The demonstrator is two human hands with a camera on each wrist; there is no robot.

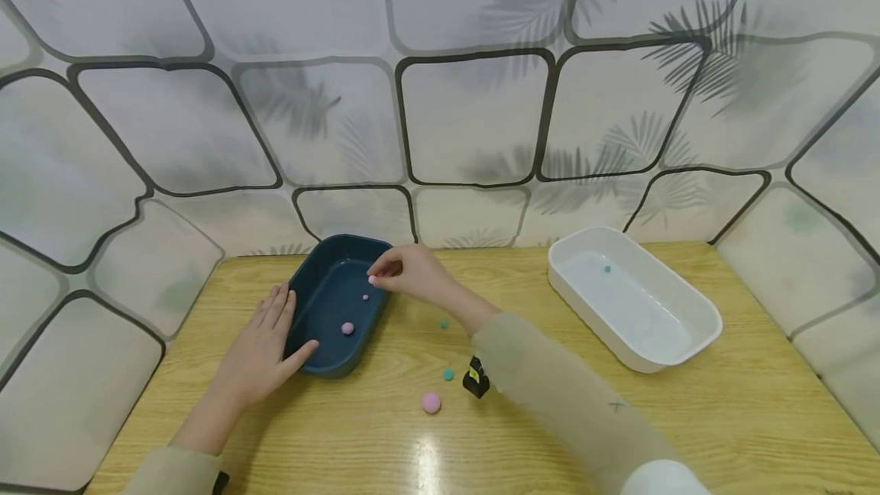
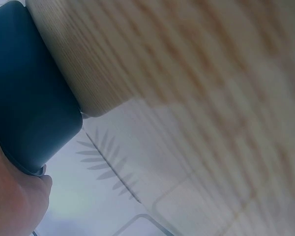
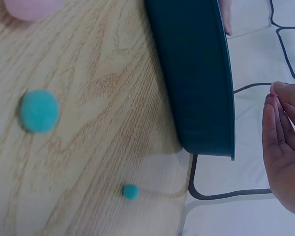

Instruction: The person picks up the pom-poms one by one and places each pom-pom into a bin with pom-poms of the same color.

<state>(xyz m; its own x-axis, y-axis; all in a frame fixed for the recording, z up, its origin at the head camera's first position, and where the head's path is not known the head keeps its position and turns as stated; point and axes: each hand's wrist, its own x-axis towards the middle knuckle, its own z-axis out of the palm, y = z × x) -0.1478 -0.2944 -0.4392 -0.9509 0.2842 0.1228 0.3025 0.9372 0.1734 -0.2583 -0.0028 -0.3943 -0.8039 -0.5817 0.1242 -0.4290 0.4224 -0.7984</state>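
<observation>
Head view, four pink balls (image 1: 431, 402), three teal balls (image 1: 448, 375)

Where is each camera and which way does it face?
Head: on the head, looks forward and down at the table, blue tub and white tub; left hand, right hand and sleeves show.
Left wrist: on that wrist, looks past the blue tub toward the wall; left hand partly shows.
Right wrist: on that wrist, faces teal balls and the blue tub; right hand shows, left hand barely.
Head and right wrist share teal balls.
</observation>
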